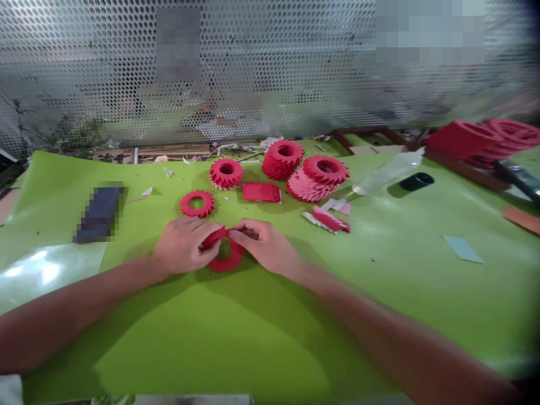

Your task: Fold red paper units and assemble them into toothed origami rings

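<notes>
A red toothed paper ring (228, 263) is held between both hands, just above the green table surface. My left hand (188, 244) pinches its left and upper side. At its upper right, the thumb and fingers of my right hand (264, 244) close on the ring. Another flat red ring (197, 203) lies just beyond my left hand. Past the hands sit a small stack of red rings (226, 172), a pile of red folded pieces (261, 192), a taller red stack (282, 159) and a leaning red and pink stack (318, 178).
On the green table sheet (219, 349) lie a dark pixelated object (99, 212) at left, loose red and white pieces (327, 219), a clear bottle (388, 171), a black cylinder (417, 181) and a pale paper piece (463, 249). Large red coils (481, 140) stand far right, before perforated metal (270, 73).
</notes>
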`<state>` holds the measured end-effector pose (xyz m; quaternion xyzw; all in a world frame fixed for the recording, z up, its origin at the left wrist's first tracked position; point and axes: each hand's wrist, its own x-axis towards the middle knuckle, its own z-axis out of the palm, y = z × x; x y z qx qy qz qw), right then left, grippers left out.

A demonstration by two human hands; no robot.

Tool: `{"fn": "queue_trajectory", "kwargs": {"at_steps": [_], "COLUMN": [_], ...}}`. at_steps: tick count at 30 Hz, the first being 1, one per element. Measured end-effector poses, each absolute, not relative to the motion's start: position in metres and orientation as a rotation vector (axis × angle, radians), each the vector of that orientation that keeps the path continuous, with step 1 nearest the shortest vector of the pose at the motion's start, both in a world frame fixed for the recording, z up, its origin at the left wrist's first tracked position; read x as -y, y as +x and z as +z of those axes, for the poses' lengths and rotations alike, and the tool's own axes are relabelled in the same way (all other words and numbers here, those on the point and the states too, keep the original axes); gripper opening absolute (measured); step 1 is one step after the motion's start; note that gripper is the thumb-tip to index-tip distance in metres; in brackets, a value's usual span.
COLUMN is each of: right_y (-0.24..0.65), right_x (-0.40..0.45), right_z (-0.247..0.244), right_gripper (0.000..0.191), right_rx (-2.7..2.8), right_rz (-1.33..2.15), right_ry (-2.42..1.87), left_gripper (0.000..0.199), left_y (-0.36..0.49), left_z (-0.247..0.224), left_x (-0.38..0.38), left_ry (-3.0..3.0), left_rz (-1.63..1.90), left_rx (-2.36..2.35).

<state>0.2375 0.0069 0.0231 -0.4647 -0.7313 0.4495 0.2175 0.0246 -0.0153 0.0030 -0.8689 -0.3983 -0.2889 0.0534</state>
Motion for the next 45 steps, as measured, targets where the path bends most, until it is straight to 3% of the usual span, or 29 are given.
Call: {"fn": "queue_trajectory", "kwargs": {"at_steps": [6, 11, 18, 23, 31, 37, 45], "right_y": [0.239, 0.236, 0.231, 0.234, 0.242, 0.241, 0.242], "right_x": [-0.008, -0.005, 0.005, -0.001, -0.016, -0.016, -0.019], "right_z": [0.023, 0.020, 0.028, 0.022, 0.017, 0.014, 0.012], "right_gripper": [0.028, 0.020, 0.034, 0.022, 0.036, 0.037, 0.036], "right_rx": [2.073, 2.079, 2.201, 2.089, 1.849, 1.984, 2.053], "right_rz": [1.246, 1.167, 0.832, 1.099, 1.285, 1.407, 1.369], "right_ry": [-1.309, -1.321, -1.533, -1.391, -1.270, -1.166, -1.165], "left_gripper": [0.031, 0.020, 0.029, 0.033, 0.051, 0.036, 0.033], "left_y": [0.025, 0.026, 0.025, 0.023, 0.019, 0.024, 0.025], "left_z": [0.004, 0.001, -0.001, 0.002, -0.004, -0.004, 0.003], "left_x": [0.014, 0.013, 0.013, 0.011, 0.009, 0.008, 0.006], "left_ry": [-2.586, -2.627, -2.603, -2.574, -2.777, -2.976, -3.131], "left_rz": [-0.899, -0.864, -0.878, -0.905, -1.117, -1.210, -1.315], "left_rx": [1.345, 1.304, 1.329, 1.443, 1.694, 1.754, 2.128]}}
